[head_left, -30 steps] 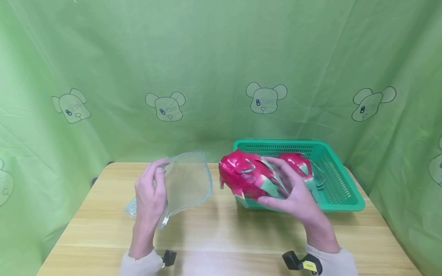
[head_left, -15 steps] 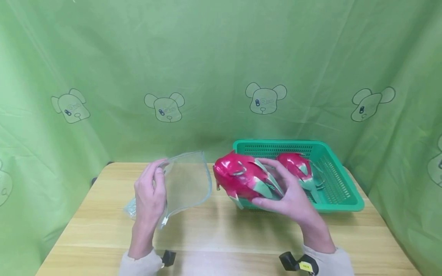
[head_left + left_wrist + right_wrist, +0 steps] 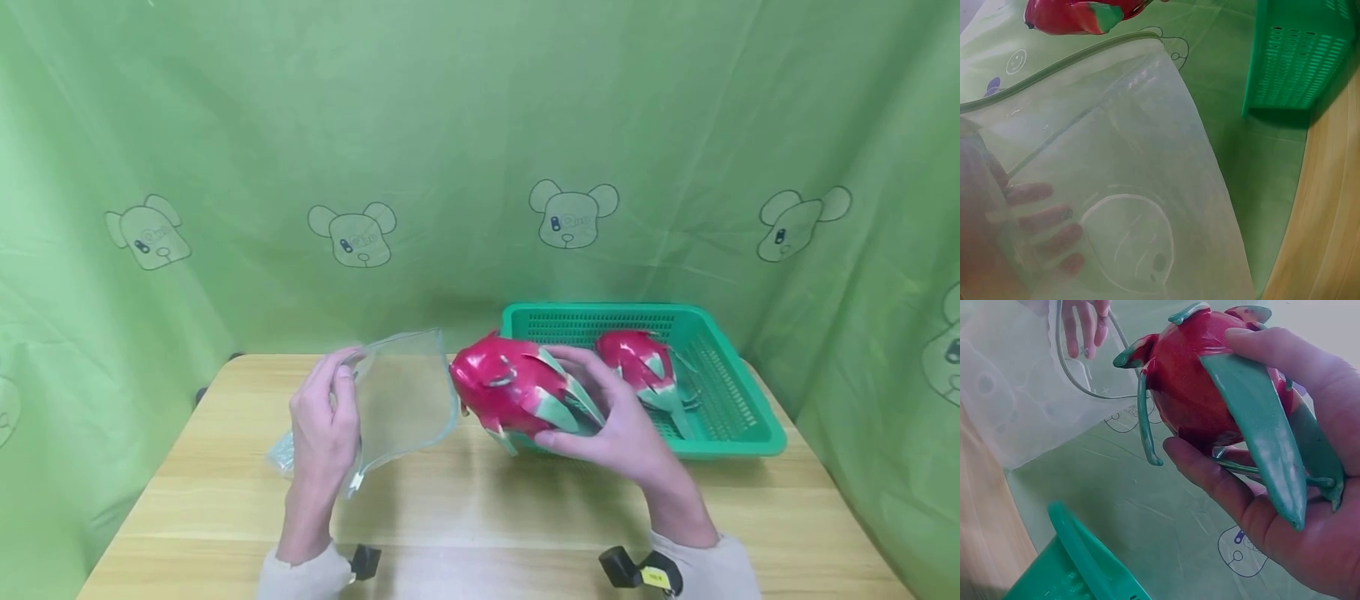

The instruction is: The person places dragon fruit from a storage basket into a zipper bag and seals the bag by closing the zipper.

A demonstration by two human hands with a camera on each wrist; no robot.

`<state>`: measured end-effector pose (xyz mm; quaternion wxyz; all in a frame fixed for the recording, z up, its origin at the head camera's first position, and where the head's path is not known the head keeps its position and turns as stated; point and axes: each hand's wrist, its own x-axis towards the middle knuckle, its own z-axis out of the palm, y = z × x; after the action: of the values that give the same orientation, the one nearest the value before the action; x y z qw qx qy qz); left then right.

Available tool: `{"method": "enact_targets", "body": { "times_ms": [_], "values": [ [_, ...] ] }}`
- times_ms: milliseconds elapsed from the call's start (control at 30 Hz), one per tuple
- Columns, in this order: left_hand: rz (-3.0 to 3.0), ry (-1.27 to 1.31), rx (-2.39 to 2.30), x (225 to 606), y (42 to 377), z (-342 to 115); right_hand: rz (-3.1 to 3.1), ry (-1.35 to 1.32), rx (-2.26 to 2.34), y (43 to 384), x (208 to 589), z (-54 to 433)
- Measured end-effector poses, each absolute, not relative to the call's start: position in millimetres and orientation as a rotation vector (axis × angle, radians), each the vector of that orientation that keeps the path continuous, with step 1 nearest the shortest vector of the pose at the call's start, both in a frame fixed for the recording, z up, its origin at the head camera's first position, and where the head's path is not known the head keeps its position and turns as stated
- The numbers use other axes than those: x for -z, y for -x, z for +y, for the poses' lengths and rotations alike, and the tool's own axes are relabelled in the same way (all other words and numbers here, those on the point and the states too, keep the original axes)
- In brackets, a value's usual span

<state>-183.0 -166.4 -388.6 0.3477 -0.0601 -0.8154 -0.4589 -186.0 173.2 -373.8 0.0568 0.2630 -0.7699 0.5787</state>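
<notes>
My left hand point(image 3: 326, 417) holds a clear zip bag point(image 3: 405, 396) by its side near the mouth, which gapes to the right. A white slider point(image 3: 356, 481) shows at the lower corner. Through the plastic in the left wrist view, fingers point(image 3: 1054, 219) appear behind the film. My right hand point(image 3: 611, 425) grips a pink dragon fruit point(image 3: 502, 379) by its green-leafed end, thumb and fingers spread round it. Its blunt end points left, right at the bag's mouth in the head view. A second dragon fruit point(image 3: 637, 358) lies in the green basket point(image 3: 723, 392).
The basket stands at the back right of the wooden table point(image 3: 465, 525). Some crumpled clear plastic point(image 3: 282, 454) lies to the left, partly behind my left hand. A green curtain point(image 3: 450, 125) with printed bear heads hangs behind and at both sides.
My right hand has carried the dragon fruit left, up to the bag's mouth, uncovering more of the second fruit in the basket. My left hand and the bag have hardly moved.
</notes>
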Motion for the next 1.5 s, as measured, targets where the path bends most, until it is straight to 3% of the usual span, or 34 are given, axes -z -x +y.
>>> {"method": "enact_targets", "body": {
  "times_ms": [1500],
  "values": [
    [-2.112,0.181,1.192,387,183,-165,-2.45,-0.823,-1.695,181,351,137]
  ]
}}
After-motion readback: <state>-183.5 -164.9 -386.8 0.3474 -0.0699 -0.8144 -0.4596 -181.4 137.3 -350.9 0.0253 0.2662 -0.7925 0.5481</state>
